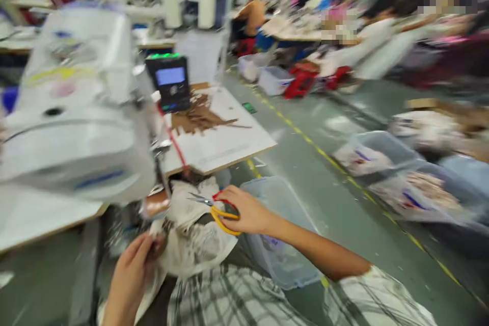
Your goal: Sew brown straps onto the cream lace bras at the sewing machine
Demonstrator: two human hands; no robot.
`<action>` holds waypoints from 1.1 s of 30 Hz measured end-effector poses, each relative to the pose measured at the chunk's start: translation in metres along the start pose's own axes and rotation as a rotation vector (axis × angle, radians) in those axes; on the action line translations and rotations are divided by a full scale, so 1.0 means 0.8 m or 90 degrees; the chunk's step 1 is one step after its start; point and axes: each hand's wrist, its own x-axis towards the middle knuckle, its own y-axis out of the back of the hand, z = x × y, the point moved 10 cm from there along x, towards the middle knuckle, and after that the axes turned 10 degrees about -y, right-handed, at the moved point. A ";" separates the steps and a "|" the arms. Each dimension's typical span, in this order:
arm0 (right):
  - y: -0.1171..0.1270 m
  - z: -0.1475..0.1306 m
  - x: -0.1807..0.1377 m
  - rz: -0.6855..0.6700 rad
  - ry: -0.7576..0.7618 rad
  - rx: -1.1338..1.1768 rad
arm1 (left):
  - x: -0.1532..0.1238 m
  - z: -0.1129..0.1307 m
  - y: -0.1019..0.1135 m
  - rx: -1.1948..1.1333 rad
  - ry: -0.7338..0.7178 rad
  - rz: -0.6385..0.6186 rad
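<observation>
My right hand (246, 211) is closed round the handles of a pair of scissors (225, 219) with yellow and red grips. Their slim blades point left, over a cream lace garment (194, 244) that looks like a bra. My left hand (133, 265) pinches the left side of this garment, which hangs over my lap just below the machine. Close above the left hand is the sewing end of a white sewing machine (87, 112). Blur hides the fine detail of the fabric and the left fingertips.
Brown fabric strips (202, 114) lie on the white worktable (233, 147) beside a black control box (168, 81). A clear plastic bin (282, 198) stands on the floor at my right. More bins (420, 188) stand beyond the yellow floor line. Other people (254, 15) sit further back.
</observation>
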 end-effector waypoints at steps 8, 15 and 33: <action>-0.085 -0.076 -0.029 -0.043 0.061 0.053 | -0.033 -0.022 0.040 -0.100 0.051 0.057; -0.105 -0.092 -0.008 -0.069 0.101 0.066 | -0.037 -0.021 0.033 -0.066 0.031 0.021; -0.131 -0.073 -0.016 -0.083 -0.001 0.234 | -0.025 -0.017 0.047 -0.003 0.018 -0.019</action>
